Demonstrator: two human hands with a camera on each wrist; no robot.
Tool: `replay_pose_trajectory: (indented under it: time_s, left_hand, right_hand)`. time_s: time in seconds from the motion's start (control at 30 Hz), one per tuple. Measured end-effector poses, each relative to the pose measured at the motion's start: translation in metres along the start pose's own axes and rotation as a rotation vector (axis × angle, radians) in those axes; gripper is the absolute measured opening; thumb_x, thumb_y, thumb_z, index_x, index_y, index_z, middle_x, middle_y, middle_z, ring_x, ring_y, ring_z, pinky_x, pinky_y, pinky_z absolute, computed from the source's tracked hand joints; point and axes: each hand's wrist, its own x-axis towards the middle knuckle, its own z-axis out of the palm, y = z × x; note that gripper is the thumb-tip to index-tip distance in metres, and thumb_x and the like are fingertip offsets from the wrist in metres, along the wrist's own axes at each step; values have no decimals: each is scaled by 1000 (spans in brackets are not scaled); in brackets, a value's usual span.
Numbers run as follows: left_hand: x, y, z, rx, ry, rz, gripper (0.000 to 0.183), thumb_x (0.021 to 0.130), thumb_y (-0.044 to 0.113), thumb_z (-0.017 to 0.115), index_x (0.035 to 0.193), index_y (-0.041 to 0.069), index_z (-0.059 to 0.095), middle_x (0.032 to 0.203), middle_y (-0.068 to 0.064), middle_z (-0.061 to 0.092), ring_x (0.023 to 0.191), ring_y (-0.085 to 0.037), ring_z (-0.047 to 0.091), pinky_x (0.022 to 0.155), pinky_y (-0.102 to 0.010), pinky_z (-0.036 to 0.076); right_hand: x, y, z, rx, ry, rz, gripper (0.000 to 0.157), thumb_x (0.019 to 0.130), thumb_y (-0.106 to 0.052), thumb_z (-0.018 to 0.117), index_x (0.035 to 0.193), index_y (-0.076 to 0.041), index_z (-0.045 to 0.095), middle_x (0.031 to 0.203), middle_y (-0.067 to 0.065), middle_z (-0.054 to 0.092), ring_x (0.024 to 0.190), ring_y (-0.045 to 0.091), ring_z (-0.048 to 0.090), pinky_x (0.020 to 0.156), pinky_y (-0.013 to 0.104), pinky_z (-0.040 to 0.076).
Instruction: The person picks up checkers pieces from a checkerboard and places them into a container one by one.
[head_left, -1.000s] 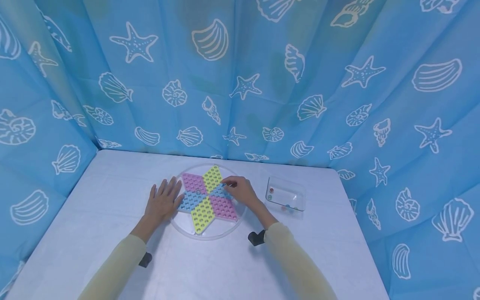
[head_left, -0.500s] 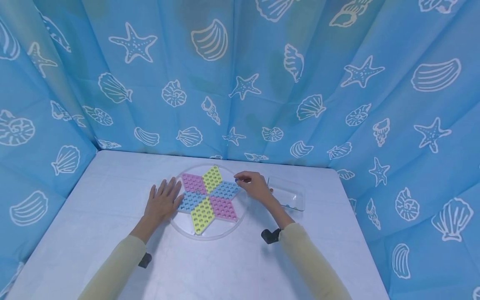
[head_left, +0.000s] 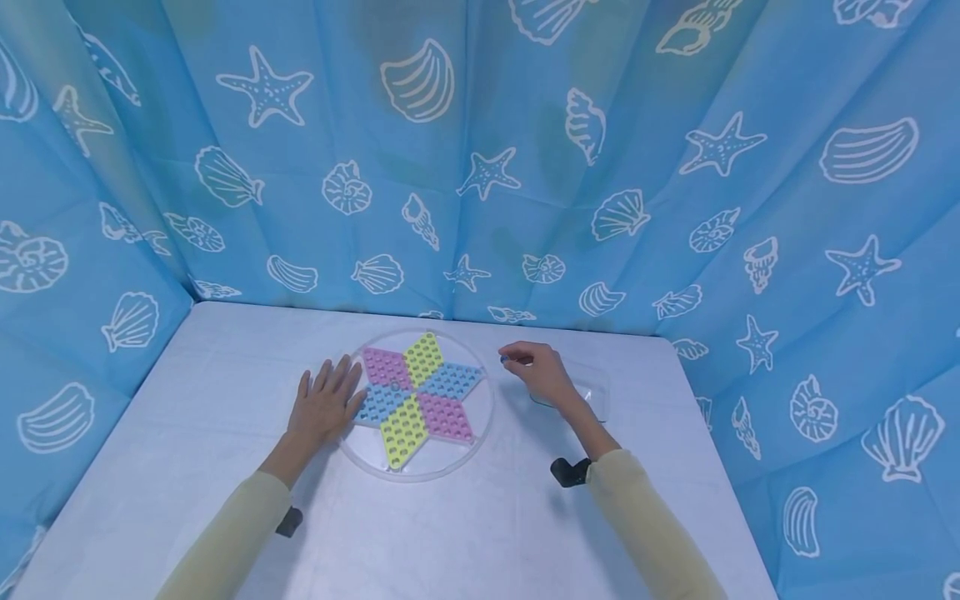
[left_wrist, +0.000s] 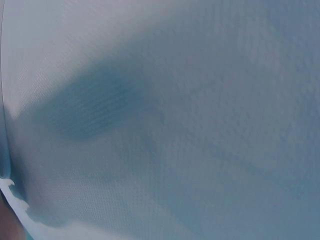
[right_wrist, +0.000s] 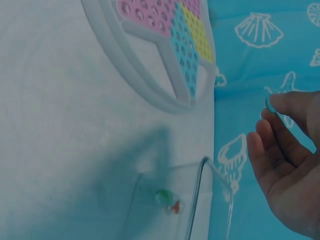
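My right hand (head_left: pixel 546 372) pinches a small blue marble (head_left: pixel 504 358) between thumb and fingertips, above the table between the game board and the clear box. In the right wrist view the marble (right_wrist: pixel 270 104) looks like glass. The round Chinese checkers board (head_left: pixel 450 417) carries a six-pointed star of pink, yellow and blue sections full of holes. One marble (head_left: pixel 395 386) sits on its left blue section. My left hand (head_left: pixel 321 403) lies flat with fingers spread at the board's left edge. Mostly pale cloth fills the left wrist view.
Right of the board stands the clear box (head_left: pixel 603 404), partly hidden by my right hand and forearm. A green marble (right_wrist: pixel 163 196) and an orange one (right_wrist: pixel 176 207) lie in it. A blue shell-print curtain (head_left: pixel 480 167) hangs around the white table (head_left: pixel 435 533).
My right hand has moved right from the board's right blue section to beside the box, and the blue marble has come into sight in its fingers. My left hand has stayed put.
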Motion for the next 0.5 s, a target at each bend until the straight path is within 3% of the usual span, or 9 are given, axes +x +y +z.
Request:
replay_pose_trajectory:
  time_s: [0.2,0.5]
  left_hand:
    - [0,1,1,-12,0,2,71,104,51,37,160,12,19,166,-16,10,150,-40,2,117,-62,-3]
    - [1,0,0,-21,-5,6,71,104,51,36,160,11,18,166,-16,8,150,-40,1,117,-61,-5]
  right_hand:
    - [-10,15,-12,-15,11,53,25,98,-14,65,122,-10,70,116,4,70,105,22,64,92,38,55]
    - [-25,42,-24,-20,54,68,24,98,-12,64,121,-7,69,117,9,69,109,27,64,96,45,52]
